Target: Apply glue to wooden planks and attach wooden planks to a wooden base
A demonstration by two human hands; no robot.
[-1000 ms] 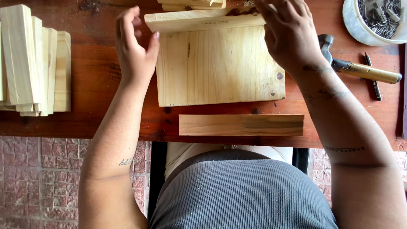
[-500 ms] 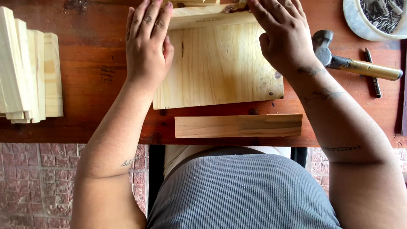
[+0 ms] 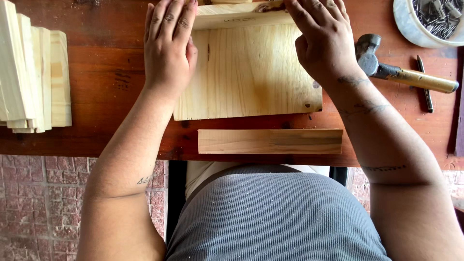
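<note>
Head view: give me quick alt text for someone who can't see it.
Both hands, left hand and right hand, press flat on a pale wooden board on a red-brown table. A loose wooden strip lies nearer the person, a hammer at right, stacked slats at left.

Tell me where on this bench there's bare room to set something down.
Bare tabletop lies between the stack of slats and the left hand. A thinner strip runs below the hammer, right of the loose wood strip. The middle is crowded: both hands, right hand, press the board.
</note>
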